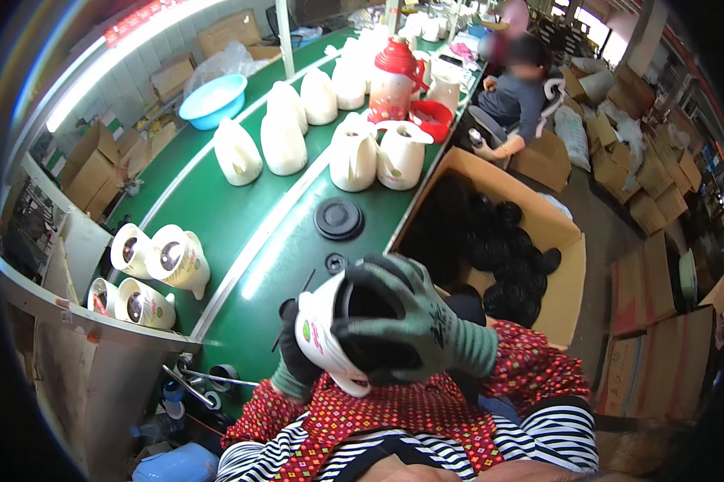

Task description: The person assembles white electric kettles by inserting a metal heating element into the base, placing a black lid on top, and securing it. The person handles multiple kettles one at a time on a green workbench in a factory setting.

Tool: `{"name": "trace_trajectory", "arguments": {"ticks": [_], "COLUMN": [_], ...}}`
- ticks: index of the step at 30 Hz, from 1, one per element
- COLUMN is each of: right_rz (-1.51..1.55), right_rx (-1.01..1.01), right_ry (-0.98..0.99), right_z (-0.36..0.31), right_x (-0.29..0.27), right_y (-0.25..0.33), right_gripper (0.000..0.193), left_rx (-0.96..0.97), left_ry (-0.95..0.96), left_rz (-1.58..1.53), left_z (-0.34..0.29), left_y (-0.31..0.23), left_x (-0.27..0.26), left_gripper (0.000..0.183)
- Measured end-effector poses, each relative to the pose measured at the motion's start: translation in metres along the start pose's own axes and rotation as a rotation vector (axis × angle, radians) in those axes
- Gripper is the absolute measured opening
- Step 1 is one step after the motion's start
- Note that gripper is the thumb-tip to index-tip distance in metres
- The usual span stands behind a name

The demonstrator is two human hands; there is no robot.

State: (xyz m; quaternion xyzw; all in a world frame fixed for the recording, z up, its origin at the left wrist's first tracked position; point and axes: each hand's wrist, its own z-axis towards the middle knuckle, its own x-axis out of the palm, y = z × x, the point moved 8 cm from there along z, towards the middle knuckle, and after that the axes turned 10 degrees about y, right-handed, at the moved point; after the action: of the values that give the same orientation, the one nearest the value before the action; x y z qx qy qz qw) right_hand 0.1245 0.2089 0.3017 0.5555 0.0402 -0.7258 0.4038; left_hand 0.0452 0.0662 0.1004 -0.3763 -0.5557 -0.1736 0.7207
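A white plastic thermos jug (318, 331) with a small printed mark is tilted over my lap, between my two gloved hands. My left hand (296, 353), in a dark and green glove, grips its left side, its fingers partly hidden. Wrapped over the jug's right end is my right hand (402, 321), in a green and black glove; whether a black part lies under its fingers I cannot make out. A thin dark rod (306, 283) shows beside the left hand. Farther along the green table lie a small black ring (336, 263) and a black round lid (338, 218).
An open cardboard box (567, 297) of black round parts stands at my right. Several white jugs, a red thermos (392, 80), a red bowl (433, 120) and a blue basin (213, 102) occupy the table (249, 233). A seated person (515, 100) works beyond the box.
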Motion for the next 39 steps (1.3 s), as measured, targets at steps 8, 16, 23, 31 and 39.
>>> {"name": "trace_trajectory", "arguments": {"ticks": [8, 16, 23, 31, 39], "right_rz": [0.549, 1.224, 0.982, 1.138, 1.131], "right_rx": [0.037, 0.165, 0.453, 0.658, 0.651], "right_ry": [-0.625, -0.697, -0.545, -0.406, -0.237], "right_z": [-0.041, -0.052, -0.007, -0.058, -0.025], "right_x": [0.051, 0.147, 0.136, 0.224, 0.213], "right_y": [-0.091, -0.164, -0.197, -0.232, -0.222], "right_gripper": [0.077, 0.077, 0.071, 0.055, 0.051], "left_rx": [0.122, 0.082, 0.232, -0.321, -0.13], "left_ry": [-0.155, -0.237, -0.501, -1.467, -1.274], "left_rz": [0.259, 1.108, 1.794, 2.13, 2.159], "left_z": [0.026, 0.024, 0.087, 0.219, 0.21], "left_y": [-0.05, -0.102, -0.236, -0.387, -0.429], "left_x": [-0.003, 0.009, 0.012, -0.098, -0.174], "left_gripper": [0.057, 0.105, 0.115, 0.136, 0.128]}}
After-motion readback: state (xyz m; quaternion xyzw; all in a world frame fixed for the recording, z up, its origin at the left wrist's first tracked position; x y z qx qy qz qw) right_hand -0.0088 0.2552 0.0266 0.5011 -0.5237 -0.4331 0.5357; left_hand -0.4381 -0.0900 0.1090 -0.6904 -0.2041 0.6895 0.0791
